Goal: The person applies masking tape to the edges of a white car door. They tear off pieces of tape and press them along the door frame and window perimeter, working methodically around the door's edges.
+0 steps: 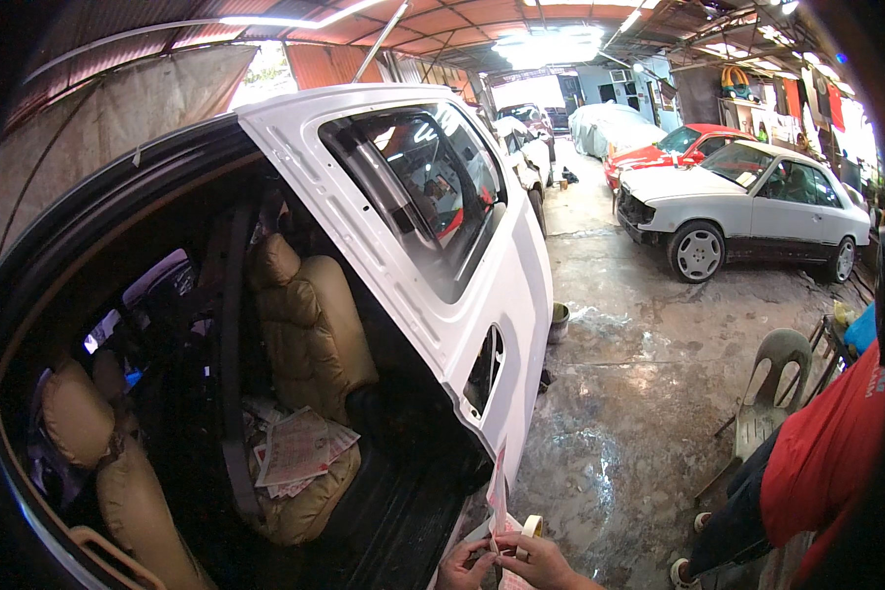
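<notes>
Vehicle repair workshop, shed type. Landmark: white vehicle door (528, 324), open, bare painted panel with cutout. Above the door: corrugated roofing (423, 37) and a strip light (305, 20). Right of the door: stained hard floor (624, 383). Beyond it, to the right: three cars — white (767, 211), red (674, 149), sheet-covered (610, 128) — parked close together.

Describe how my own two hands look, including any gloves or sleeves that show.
Your left hand and right hand are both bare, with no gloves. No sleeve shows on either side; the lower edge of the picture cuts off the forearms. Small markings are too fine to tell.
</notes>
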Available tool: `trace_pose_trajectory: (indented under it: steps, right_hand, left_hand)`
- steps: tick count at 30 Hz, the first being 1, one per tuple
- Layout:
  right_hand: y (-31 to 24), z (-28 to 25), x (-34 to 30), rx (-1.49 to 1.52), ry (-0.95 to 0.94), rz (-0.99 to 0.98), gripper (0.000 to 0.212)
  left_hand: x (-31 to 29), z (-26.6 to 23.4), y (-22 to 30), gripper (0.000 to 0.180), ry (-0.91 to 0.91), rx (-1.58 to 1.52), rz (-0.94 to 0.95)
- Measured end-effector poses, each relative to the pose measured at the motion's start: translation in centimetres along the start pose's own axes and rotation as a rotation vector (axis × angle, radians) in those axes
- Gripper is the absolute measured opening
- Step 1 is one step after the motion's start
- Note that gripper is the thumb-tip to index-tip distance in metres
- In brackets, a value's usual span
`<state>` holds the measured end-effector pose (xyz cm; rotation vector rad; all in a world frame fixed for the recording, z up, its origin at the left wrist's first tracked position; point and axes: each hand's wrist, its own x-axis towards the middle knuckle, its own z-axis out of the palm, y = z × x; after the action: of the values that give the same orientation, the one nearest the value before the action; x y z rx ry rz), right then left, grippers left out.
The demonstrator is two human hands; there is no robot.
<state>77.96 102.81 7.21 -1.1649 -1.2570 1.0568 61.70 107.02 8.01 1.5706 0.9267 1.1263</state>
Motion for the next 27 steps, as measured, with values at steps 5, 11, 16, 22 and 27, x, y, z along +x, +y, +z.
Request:
trace_pose_trajectory:
  steps: [5,11,16,22,27]
  right_hand:
    - [-1.2,0.1,-0.1,-0.142,0.003,0.049,0.033]
    - [0.7,0.8,0.1,-0.113,0.019,0.034,0.034]
    - [2.0,1.6,-0.1,-0.449,0.028,-0.078,0.036]
    - [-0.8,0.6,0.0,-0.292,-0.032,-0.128,0.030]
    - [-1.5,-0.4,0.5,-0.208,-0.009,-0.084,0.029]
  left_hand:
    - [0.0,-0.2,-0.1,0.024,-0.018,0.009,-0.008]
    - [0.0,0.1,-1.0,0.020,-0.013,-0.003,-0.055]
    - [0.4,0.0,-0.5,0.021,0.113,0.093,-0.123]
    - [1.3,-1.8,-2.3,0.013,0.113,0.134,-0.070]
    - [4.4,-9.0,-2.4,0.018,0.463,0.058,-0.090]
